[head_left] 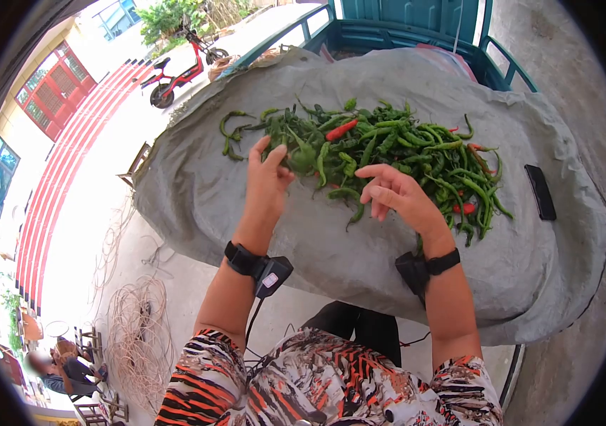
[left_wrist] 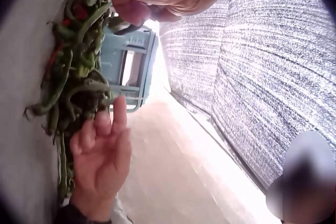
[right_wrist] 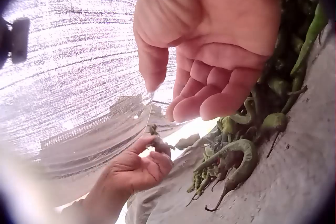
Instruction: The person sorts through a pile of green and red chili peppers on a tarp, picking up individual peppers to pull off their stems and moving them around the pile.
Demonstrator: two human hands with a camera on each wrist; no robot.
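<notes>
A heap of long green chili peppers [head_left: 423, 153] lies on a grey cloth cover [head_left: 345, 259], with a few red peppers [head_left: 342, 130] among them. At the heap's near left side, my left hand [head_left: 266, 188] pinches a green pepper [left_wrist: 123, 26] between thumb and fingers; the fingers partly hide it. Blurred green shows just beyond those fingertips in the head view. My right hand [head_left: 406, 200] hovers at the near edge of the heap, palm turned inward and fingers loosely bent. Nothing shows between its fingers in the right wrist view [right_wrist: 210, 71].
A black phone [head_left: 541, 192] lies on the cover to the right. Behind stands a teal cart bed [head_left: 406, 32]. A red scooter [head_left: 188, 74] is parked at the back left. On the ground at left are coiled strands [head_left: 136, 323] and a seated person [head_left: 68, 370].
</notes>
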